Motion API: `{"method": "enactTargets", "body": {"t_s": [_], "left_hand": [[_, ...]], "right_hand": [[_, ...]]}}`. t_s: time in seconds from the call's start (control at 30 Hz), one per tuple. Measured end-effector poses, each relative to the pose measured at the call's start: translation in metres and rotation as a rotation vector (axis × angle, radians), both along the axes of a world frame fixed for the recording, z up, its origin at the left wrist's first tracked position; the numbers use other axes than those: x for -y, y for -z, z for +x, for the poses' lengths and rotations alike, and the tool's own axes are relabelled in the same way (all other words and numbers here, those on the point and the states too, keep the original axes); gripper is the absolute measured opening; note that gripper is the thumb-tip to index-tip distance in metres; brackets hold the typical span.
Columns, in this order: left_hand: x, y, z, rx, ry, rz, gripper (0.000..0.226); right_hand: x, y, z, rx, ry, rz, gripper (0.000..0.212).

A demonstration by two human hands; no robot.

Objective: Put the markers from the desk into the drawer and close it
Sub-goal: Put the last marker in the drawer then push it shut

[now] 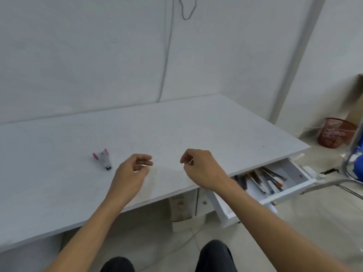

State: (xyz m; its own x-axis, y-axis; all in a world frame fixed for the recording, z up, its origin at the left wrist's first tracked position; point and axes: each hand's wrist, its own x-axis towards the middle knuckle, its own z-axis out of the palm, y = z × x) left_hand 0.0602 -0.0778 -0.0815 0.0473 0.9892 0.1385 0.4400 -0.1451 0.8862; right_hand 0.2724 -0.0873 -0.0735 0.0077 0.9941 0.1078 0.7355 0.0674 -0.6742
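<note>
White table (176,124) carries one small bunch of markers (103,158), just left of the left hand (133,169) fingers (145,162), loosely curled, holding nothing. Right hand (200,167) likewise empty. To its right the drawer (275,195) hangs open, already holding pens; closing remains.

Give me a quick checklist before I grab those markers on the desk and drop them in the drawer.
1. Markers in view, lying bunched on the desk: ok.
2. Left hand empty, close beside the markers: ok.
3. Right hand empty: ok.
4. Drawer pulled open under the desk's right end: ok.
5. Room left in the drawer, which already holds brushes and pens: cannot tell.
6. How many markers are in the bunch: cannot tell, blurred.
</note>
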Motion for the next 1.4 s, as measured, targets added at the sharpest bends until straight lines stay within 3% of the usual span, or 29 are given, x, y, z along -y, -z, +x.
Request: {"method": "enactTargets", "body": {"t_s": [0.2,0.47,0.63,0.73,0.9,1.0,1.07,1.17,1.4], "left_hand": [[-0.017,0.017,-0.086,-0.007,-0.297,0.03,0.031],[-0.016,0.041,-0.119,-0.028,-0.319,0.08,0.04],[-0.014,0.05,-0.121,-0.083,-0.29,0.133,0.046],[-0.016,0.05,-0.123,-0.1,-0.293,0.136,0.046],[-0.015,0.053,-0.122,-0.178,-0.271,0.128,0.039],[-0.018,0.058,-0.121,-0.377,-0.21,0.159,0.032],[-0.019,0.059,-0.112,-0.484,-0.16,0.174,0.029],[-0.018,0.059,-0.083,-0.49,-0.09,0.177,0.027],[-0.016,0.054,0.049,-0.465,0.251,0.228,0.028]], "right_hand": [[-0.031,0.016,-0.1,0.04,-0.216,-0.083,0.035],[-0.056,0.043,-0.203,0.045,-0.28,-0.01,0.065],[-0.071,0.044,-0.215,0.216,-0.334,0.114,0.044],[-0.069,0.047,-0.203,0.208,-0.221,0.242,0.019],[-0.048,0.03,-0.169,0.399,-0.21,0.204,0.005],[-0.027,0.019,-0.136,0.412,-0.181,0.138,0.021],[-0.016,0.014,-0.106,0.387,-0.141,0.045,0.032],[-0.002,0.002,-0.05,0.379,-0.11,-0.21,0.045],[0.053,-0.026,0.087,0.4,-0.101,-0.53,0.025]]}}
